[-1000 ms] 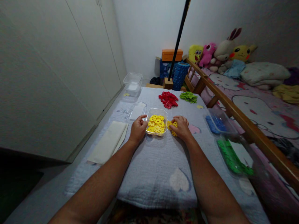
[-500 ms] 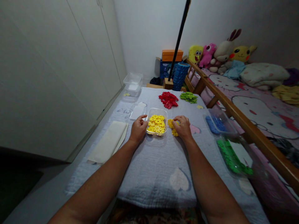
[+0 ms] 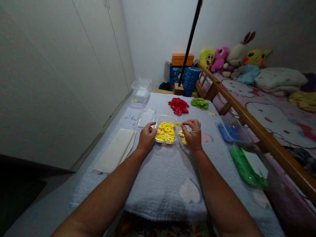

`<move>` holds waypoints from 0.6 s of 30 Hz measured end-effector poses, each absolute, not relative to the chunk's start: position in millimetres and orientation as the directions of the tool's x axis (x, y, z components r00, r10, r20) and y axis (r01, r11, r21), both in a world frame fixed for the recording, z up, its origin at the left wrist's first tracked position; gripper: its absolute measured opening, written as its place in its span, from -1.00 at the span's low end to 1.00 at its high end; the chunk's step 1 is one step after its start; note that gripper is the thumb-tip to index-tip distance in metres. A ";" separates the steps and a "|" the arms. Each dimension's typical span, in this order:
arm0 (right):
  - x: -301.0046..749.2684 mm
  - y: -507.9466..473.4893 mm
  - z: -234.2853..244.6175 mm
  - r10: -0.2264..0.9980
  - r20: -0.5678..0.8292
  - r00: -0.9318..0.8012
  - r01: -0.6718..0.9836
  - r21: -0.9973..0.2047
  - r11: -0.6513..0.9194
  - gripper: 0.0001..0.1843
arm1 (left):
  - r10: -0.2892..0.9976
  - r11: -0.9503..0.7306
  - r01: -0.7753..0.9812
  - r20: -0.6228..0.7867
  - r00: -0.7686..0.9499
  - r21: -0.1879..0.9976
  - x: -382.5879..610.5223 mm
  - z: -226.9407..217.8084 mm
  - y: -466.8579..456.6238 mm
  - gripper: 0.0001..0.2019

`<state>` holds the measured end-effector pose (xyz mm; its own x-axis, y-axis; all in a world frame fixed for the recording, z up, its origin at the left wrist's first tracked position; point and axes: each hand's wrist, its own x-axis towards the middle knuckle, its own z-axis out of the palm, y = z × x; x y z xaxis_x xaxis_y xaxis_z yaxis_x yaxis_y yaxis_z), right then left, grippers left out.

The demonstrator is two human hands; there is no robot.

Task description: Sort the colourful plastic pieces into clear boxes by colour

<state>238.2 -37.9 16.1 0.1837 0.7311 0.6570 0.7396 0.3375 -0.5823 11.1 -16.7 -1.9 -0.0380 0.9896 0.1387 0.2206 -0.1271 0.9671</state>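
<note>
Here, a thin yellow plastic disc (image 3: 178, 124) is pinched between thumb and forefinger of the right hand (image 3: 194, 133), the nearer hand, and projects left from the fingertips; seen nearly edge-on, its long axis runs left to right, its left end appearing over the right rim of the clear rectangular plastic container (image 3: 166, 117). The left hand (image 3: 147, 135) touches the container's left side; whether its fingers grip cannot be told. Heaped yellow notched discs (image 3: 166, 133) lie inside
</note>
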 end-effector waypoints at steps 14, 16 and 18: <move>226.5 -38.5 6.3 0.814 0.580 0.041 0.794 -0.513 0.326 -0.87 | 0.989 -0.129 0.226 0.141 -0.039 0.966 11.7 1.8 -17.9 -0.52; 239.6 -34.5 6.8 0.809 0.574 0.128 0.804 -0.537 0.255 -0.84 | 0.990 -0.124 0.223 0.136 -0.035 0.967 11.3 1.7 -18.0 -0.52; 255.3 -30.2 5.0 0.810 0.540 0.229 0.825 -0.549 0.133 -0.82 | 0.991 -0.120 0.221 0.131 -0.035 0.968 11.0 1.5 -17.9 -0.51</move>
